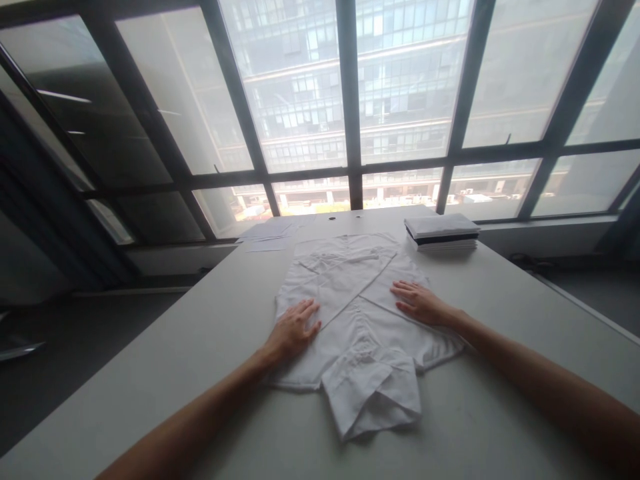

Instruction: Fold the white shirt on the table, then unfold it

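Note:
A white garment [345, 333], seemingly a shirt, is spread over the table with its collar-like folded end towards me and the far end turned over in layers. Flat on its left part rests my left hand [295, 327], fingers stretched out over the cloth. My right hand [420, 303] lies on the right part, also with fingers extended and spread. Neither hand grips the fabric. Gathered wrinkles run down the middle of the cloth between the two hands, and a diagonal fold edge crosses there.
White table [200, 360] under everything. At its far right stands a stack of folded cloths [443, 233], white with a dark layer. Sheets of paper [267, 233] lie far left. Beyond the table's far edge are large windows [353, 100]; a dark curtain [55, 200] hangs at left.

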`<state>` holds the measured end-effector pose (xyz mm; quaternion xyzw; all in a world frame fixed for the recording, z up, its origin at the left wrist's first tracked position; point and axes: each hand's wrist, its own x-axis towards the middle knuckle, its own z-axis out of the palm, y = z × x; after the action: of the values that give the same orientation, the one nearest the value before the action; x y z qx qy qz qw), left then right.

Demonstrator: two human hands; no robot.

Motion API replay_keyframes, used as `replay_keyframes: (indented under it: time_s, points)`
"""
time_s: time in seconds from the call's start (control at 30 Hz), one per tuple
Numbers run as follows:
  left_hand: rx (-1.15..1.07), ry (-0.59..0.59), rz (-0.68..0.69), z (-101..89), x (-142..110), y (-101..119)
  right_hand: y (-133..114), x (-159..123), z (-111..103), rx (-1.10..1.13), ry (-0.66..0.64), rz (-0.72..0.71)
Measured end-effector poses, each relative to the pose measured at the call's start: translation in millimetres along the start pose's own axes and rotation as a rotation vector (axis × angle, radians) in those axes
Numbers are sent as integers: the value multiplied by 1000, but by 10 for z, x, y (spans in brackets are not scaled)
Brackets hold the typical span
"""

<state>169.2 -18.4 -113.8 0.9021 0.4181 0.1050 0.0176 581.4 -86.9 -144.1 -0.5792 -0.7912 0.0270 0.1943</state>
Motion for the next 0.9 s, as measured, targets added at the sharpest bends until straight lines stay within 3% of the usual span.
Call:
replay_keyframes:
  time_s: [0.23,0.67,0.77,0.9]
  points:
    - [1,4,20,-9,78,-47,38,69,9,-23,16,-31]
    - [3,15,16,87,573,-164,319,437,-21,-90,-50,-4]
    - [-19,12,21,66,604,-165,209,454,-95,-131,-14,-60]
    - [-138,11,128,-27,458,-48,-167,313,-204,-61,84,-200]
